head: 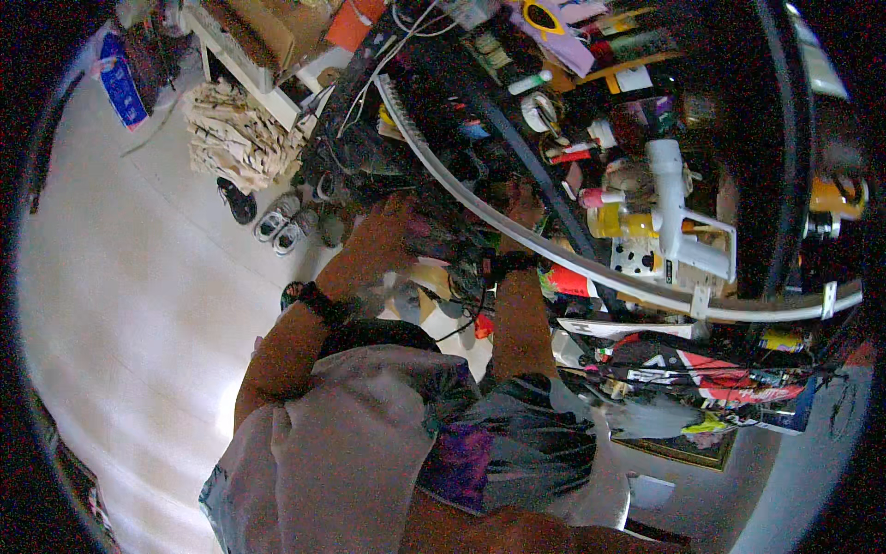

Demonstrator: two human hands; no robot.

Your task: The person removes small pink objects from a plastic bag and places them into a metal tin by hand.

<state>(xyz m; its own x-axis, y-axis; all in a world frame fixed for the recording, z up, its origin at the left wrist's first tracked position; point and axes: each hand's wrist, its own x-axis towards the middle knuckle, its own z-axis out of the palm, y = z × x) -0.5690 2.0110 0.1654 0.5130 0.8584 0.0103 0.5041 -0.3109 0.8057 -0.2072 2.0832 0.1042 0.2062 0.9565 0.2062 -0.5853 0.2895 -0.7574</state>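
Note:
My left hand (381,232) reaches into a dark, cluttered space below the white strip (477,204) that looks curved across the view. Its fingers fade into shadow beside dark items, and I cannot tell whether they hold anything. My right hand (520,204) is deeper in, past the strip, near a dark slanted bar (533,156). The strip covers part of that wrist, and the fingers are too dim to make out. Dark bands circle both forearms. Between the arms lie a thin black cable (477,311), a small red item (484,325) and pale pieces on the floor.
Bottles and small goods crowd the shelf at right, with a white gun-shaped tool (668,201) among them. Printed bags (734,377) lie below it. At left are grey shoes (285,225), a black shoe (237,201), a beige pile (239,138) and a cardboard box (291,34).

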